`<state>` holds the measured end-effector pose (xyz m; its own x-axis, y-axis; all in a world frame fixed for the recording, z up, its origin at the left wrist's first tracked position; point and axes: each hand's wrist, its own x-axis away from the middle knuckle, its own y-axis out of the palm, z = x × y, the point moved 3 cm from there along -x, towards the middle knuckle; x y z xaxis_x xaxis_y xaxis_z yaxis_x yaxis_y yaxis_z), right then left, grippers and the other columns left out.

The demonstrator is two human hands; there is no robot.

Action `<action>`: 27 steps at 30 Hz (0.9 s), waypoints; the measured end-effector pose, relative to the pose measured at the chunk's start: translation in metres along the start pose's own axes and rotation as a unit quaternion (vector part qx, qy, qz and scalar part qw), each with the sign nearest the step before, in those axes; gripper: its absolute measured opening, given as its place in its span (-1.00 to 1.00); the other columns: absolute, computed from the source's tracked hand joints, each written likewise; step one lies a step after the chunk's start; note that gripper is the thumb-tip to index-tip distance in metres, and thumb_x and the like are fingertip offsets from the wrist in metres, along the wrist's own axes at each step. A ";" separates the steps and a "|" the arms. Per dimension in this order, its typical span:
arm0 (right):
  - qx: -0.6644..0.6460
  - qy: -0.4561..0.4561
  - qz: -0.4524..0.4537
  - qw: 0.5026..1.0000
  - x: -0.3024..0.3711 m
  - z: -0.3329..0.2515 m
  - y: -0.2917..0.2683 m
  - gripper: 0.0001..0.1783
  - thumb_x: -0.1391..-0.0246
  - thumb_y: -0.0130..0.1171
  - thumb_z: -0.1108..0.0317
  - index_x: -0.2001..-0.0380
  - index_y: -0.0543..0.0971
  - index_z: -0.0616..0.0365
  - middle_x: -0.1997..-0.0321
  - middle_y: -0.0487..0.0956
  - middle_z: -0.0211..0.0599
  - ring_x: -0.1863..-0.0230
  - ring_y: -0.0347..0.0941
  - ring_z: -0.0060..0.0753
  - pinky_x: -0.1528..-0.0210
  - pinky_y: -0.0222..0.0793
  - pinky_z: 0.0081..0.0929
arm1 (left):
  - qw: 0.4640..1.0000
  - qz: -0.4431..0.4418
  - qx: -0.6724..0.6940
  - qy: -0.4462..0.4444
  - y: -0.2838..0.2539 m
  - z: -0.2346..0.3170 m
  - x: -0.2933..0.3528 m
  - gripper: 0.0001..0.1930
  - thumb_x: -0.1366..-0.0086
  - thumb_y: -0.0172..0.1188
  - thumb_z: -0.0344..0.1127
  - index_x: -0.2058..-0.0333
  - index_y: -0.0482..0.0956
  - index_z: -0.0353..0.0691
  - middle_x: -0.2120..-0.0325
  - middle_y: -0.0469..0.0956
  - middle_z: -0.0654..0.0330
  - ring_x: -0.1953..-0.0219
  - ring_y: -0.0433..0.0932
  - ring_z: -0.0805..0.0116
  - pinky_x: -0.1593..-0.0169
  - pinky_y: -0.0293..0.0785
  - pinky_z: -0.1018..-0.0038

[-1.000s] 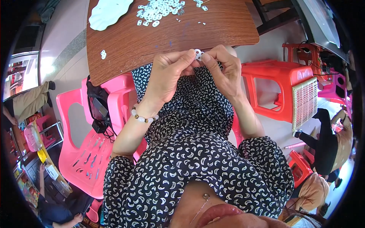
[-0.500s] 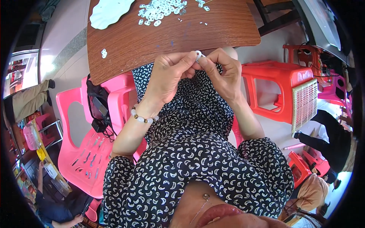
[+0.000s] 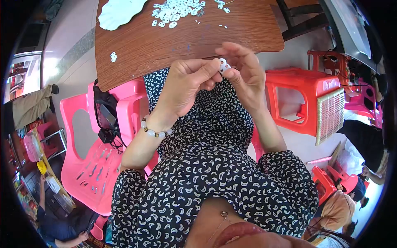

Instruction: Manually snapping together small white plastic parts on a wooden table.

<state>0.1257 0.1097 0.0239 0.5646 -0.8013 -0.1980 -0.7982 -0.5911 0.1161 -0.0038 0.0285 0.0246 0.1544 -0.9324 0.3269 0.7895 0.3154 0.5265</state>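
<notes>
Just beyond the near edge of the wooden table (image 3: 231,35), my left hand (image 3: 188,82) pinches a small white plastic piece with holes (image 3: 224,66) between thumb and fingertips. It looks like linked pieces, though part of it is covered by my fingers. My right hand (image 3: 250,78) is close on its other side, fingers raised and apart, the thumb tip at or touching the piece. A heap of similar white two-holed pieces (image 3: 175,11) lies at the far side of the table. One small joined group (image 3: 113,56) rests near the left edge.
At the far left of the table is a white scalloped tray (image 3: 120,14). Pink chairs (image 3: 89,165) stand to my left, with a black bag (image 3: 105,109) hung on one. A red stool (image 3: 295,93) with a woven panel (image 3: 330,116) is on my right. Other people are around.
My right fingers have lifted away from their pinch and spread apart. The white piece has shifted slightly right and down in my left hand, and more of it shows.
</notes>
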 end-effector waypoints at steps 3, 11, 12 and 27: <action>-0.023 -0.046 -0.090 0.995 -0.004 0.002 0.001 -0.51 -0.20 0.12 0.13 -0.05 0.48 0.29 0.11 0.57 -0.27 0.09 0.40 -0.51 0.01 0.34 -0.57 | 0.999 -0.015 0.041 -0.021 0.006 0.002 0.002 -0.77 -0.27 0.23 -0.25 0.35 0.65 -0.35 0.52 0.57 0.26 0.52 0.42 0.63 0.41 0.36 0.69; -0.058 -0.035 -0.157 0.985 -0.002 0.005 0.001 -0.49 -0.24 0.04 0.05 0.00 0.54 0.29 0.05 0.59 -0.26 0.05 0.38 -0.47 -0.01 0.32 -0.50 | 0.998 -0.025 0.042 -0.033 0.009 0.006 0.006 -0.77 -0.26 0.24 -0.25 0.38 0.65 -0.35 0.53 0.58 0.25 0.53 0.42 0.61 0.42 0.36 0.69; -0.065 -0.038 -0.150 0.986 -0.001 0.007 0.001 -0.50 -0.24 0.04 0.05 0.02 0.55 0.29 0.05 0.60 -0.26 0.07 0.38 -0.47 0.00 0.33 -0.50 | 0.999 -0.026 0.034 -0.030 0.009 0.006 0.006 -0.77 -0.26 0.24 -0.25 0.38 0.65 -0.35 0.53 0.58 0.25 0.53 0.43 0.61 0.42 0.36 0.69; -0.030 -0.090 -0.049 0.994 0.008 0.004 0.000 -0.62 -0.20 0.10 0.13 0.12 0.61 0.22 0.18 0.66 -0.32 0.14 0.45 -0.48 0.13 0.42 -0.54 | 0.997 -0.008 0.065 -0.035 0.019 0.002 0.009 -0.80 -0.24 0.26 -0.30 0.36 0.65 -0.36 0.52 0.58 0.21 0.53 0.44 0.60 0.42 0.36 0.67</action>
<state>0.1291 0.1035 0.0182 0.5877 -0.7135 -0.3814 -0.7247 -0.6739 0.1440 0.0112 0.0266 0.0386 0.0977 -0.9243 0.3690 0.7074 0.3253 0.6275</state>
